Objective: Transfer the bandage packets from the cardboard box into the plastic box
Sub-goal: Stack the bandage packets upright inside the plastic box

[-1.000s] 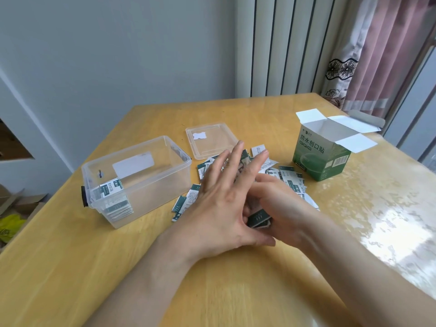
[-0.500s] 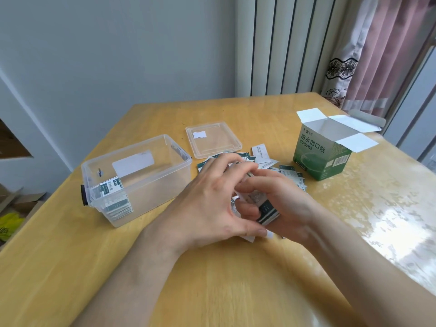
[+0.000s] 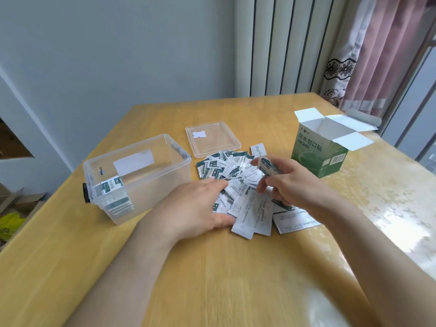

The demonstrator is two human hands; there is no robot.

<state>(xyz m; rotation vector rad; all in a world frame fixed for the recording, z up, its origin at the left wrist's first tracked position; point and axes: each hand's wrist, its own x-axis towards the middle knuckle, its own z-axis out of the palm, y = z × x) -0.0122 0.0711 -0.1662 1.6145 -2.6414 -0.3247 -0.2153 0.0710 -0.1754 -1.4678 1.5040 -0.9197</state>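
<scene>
On the tabletop [image 3: 212, 279] between plastic box [image 3: 186, 159] and cardboard box [image 3: 318, 159], bandage packets [image 3: 226, 168] lie scattered — left hand [image 3: 198, 208] spread flat, right hand [image 3: 292, 182] pinching a small stack [image 3: 267, 166]. Gathering step; next, carry it leftward into the box.

Glossy wooden table [image 3: 212, 279] filled the centre, pale grey wall [image 3: 118, 55] at 11 o'clock, white ribbed panel [image 3: 283, 43] at 12, pink curtain [image 3: 389, 43] at 1, daylight glared at 3.
</scene>
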